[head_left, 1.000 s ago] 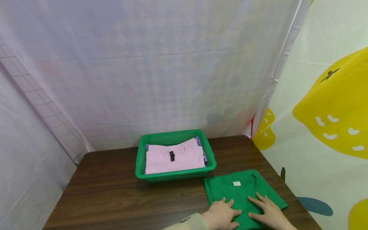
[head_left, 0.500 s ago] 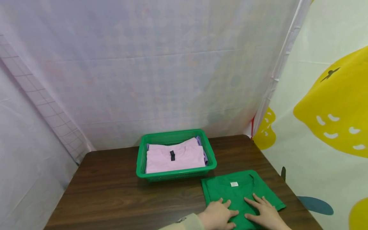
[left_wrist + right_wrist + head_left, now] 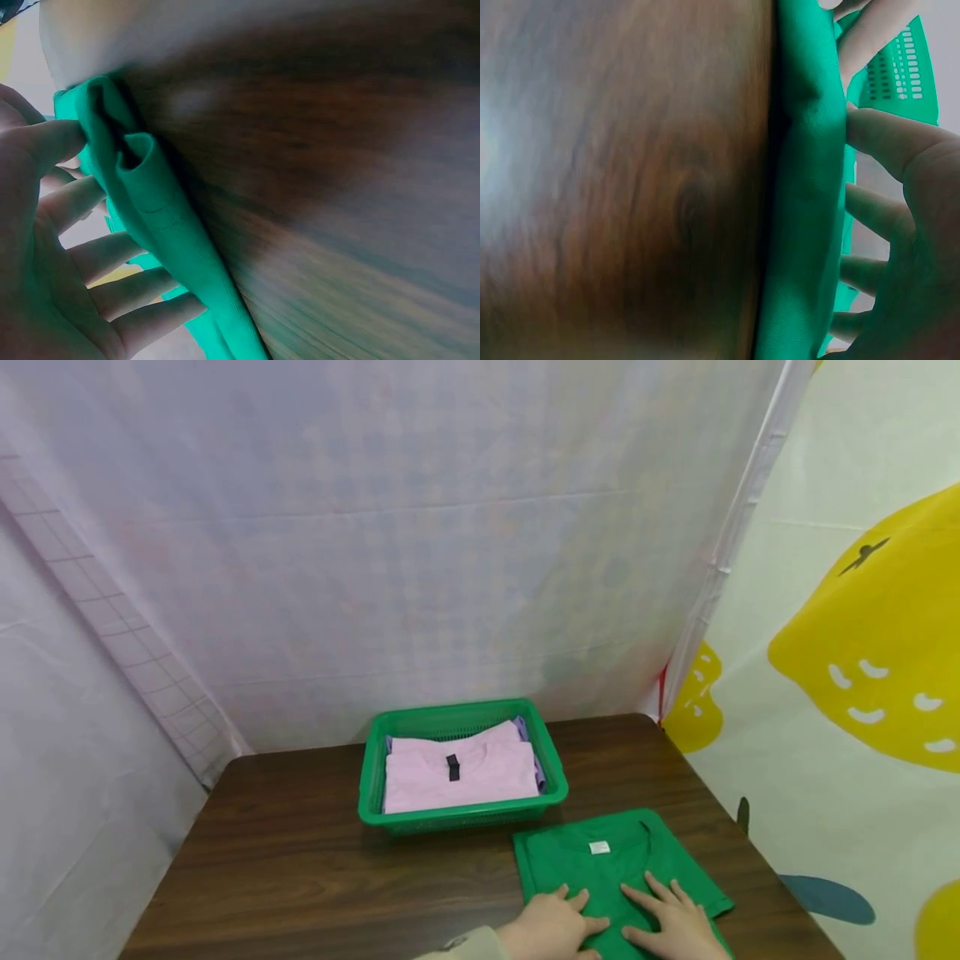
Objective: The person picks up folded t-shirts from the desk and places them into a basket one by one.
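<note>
A folded green T-shirt [image 3: 600, 877] lies flat on the dark wooden table, its neckline and white label facing the far side. My left hand [image 3: 551, 927] rests on its near left part with the fingers spread. To the right, my right hand [image 3: 675, 924] presses on the cloth the same way, fingers straight and apart. In the left wrist view, the fingertips of the left hand [image 3: 90, 247] touch the shirt's top beside a thick folded edge [image 3: 165, 210]. The right wrist view has the right hand [image 3: 907, 202] laid along the shirt's rolled near edge [image 3: 806, 195].
Beyond the shirt, near the back of the table [image 3: 300, 860], stands a green plastic basket [image 3: 465, 819]. A folded pink shirt [image 3: 480, 777] with a black label lies in it, over purple cloth [image 3: 540, 775]. Curtains [image 3: 450, 568] hang behind and at both sides.
The green T-shirt has slid a little to the left across the table, and both spread hands have moved left with it. The basket stays where it was.
</note>
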{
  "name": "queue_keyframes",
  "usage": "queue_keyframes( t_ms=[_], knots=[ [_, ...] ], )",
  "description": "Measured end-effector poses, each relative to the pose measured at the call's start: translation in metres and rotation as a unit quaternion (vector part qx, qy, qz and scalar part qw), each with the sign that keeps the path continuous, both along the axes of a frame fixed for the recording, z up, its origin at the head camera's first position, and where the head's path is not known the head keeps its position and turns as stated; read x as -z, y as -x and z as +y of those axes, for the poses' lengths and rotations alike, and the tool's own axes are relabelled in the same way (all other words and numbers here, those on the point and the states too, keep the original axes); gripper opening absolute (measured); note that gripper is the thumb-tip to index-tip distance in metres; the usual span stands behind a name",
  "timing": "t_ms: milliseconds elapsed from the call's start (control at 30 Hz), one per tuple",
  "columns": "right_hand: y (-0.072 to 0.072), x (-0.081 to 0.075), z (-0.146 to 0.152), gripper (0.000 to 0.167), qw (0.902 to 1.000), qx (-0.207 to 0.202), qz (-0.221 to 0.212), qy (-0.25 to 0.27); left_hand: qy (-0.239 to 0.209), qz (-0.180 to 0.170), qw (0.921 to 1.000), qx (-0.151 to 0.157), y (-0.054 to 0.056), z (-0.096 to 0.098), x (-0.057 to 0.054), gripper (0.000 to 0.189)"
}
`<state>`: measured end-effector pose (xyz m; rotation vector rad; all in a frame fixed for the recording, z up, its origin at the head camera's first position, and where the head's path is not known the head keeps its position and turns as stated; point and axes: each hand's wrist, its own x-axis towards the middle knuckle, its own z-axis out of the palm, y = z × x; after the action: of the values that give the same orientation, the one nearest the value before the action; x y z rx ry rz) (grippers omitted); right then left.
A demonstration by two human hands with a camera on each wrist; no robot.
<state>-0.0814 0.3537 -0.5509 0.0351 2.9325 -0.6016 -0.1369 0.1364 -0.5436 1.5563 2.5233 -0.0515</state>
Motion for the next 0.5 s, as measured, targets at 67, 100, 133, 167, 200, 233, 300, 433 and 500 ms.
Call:
queue_keyframes(
  t_ms=[67,100,133,167,200,233,300,433,500],
  knots=[
    [0.000,0.001,-0.003,0.068,1.0000,0.002,-0.005,-0.001,-0.004,0.005,1.0000,0.004,-0.001,-0.004,0.001,0.047],
    [-0.001,0.002,-0.005,0.068,1.0000,0.004,-0.008,-0.002,-0.006,0.006,0.9999,0.006,-0.001,-0.005,0.001,0.046],
    [0.000,0.002,-0.006,0.069,0.9999,0.005,-0.011,-0.002,-0.007,0.007,0.9999,0.007,-0.002,-0.007,0.001,0.046],
    [0.000,0.002,-0.008,0.069,0.9999,0.006,-0.014,-0.003,-0.009,0.006,0.9999,0.008,-0.002,-0.009,0.001,0.046],
    [0.000,0.002,-0.009,0.070,0.9998,0.006,-0.017,-0.002,-0.011,0.007,0.9999,0.009,-0.002,-0.011,0.001,0.046],
    [0.001,0.002,-0.010,0.071,0.9998,0.005,-0.021,0.001,-0.011,0.004,0.9999,0.009,-0.001,-0.012,0.001,0.046],
    [0.003,-0.001,-0.009,0.070,0.9996,-0.005,-0.026,0.009,-0.012,0.002,0.9999,0.010,0.000,-0.015,0.001,0.046],
    [0.007,-0.009,-0.002,0.066,0.9981,-0.048,-0.023,0.031,-0.021,-0.005,0.9997,0.014,0.001,-0.019,0.001,0.047],
    [0.009,-0.012,0.004,0.064,0.9952,-0.087,-0.012,0.044,-0.026,-0.006,0.9995,0.016,0.002,-0.020,0.001,0.048]
  ],
)
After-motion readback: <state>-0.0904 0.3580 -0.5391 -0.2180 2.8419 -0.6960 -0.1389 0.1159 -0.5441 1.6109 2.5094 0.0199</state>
